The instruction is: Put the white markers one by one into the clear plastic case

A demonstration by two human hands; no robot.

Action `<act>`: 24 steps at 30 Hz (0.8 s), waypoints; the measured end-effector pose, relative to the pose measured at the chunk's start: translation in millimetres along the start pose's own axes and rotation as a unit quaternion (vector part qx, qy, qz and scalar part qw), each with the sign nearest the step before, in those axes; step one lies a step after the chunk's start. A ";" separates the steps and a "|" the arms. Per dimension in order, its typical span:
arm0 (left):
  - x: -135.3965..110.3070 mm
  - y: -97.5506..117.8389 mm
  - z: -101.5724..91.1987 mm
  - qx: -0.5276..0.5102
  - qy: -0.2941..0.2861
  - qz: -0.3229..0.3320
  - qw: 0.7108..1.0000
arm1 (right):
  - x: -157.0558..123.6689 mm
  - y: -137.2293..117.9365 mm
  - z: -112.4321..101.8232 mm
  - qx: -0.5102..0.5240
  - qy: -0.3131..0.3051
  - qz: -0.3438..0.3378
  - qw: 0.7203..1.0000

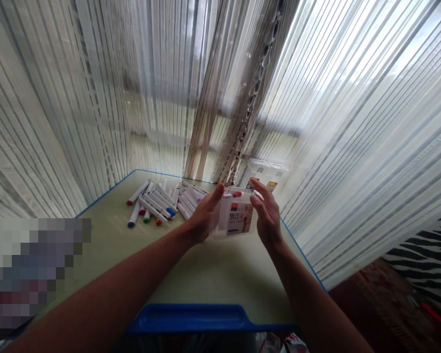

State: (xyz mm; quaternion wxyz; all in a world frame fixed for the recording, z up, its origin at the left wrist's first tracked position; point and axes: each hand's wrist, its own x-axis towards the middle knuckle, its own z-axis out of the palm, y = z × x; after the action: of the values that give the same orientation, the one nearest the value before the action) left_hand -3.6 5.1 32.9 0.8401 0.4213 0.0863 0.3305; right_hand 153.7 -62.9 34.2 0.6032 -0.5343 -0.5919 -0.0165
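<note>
A clear plastic marker case (239, 218) with a printed label on its front is held up over the table, slightly tilted. My left hand (207, 214) grips its left side, with the thumb up along the edge and the other fingers mostly hidden. At the upper right corner of the case is my right hand (267, 213), its thumb and forefinger apart and the thumb tip seeming to touch the edge. Something small and reddish shows near the case's top. To the left, white markers (156, 203) with coloured caps lie in a loose pile on the table.
A second translucent case (266, 171) stands behind my right hand at the table's far edge. The pale tabletop (220, 274) has a blue rim and a blue tray (191, 316) along its front. String curtains (161, 98) hang close around the back and sides.
</note>
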 end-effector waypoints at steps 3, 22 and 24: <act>-1.0 4.9 0.6 -0.032 -0.003 -0.064 0.997 | -1.5 -2.9 3.1 -0.014 -0.042 -0.016 0.999; 10.9 20.5 -15.0 -0.048 0.153 0.039 0.986 | -10.1 -20.9 2.0 0.150 0.087 -0.031 0.984; 13.3 24.1 -16.4 -0.064 0.176 0.059 0.981 | -11.0 -24.0 1.0 0.148 0.109 -0.055 0.982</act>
State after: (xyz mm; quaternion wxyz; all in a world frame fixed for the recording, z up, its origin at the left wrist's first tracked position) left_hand -12.0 34.4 42.8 0.8159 0.3065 0.1868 0.4533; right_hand 134.1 -79.2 40.9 0.7343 -0.4010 -0.5474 -0.0201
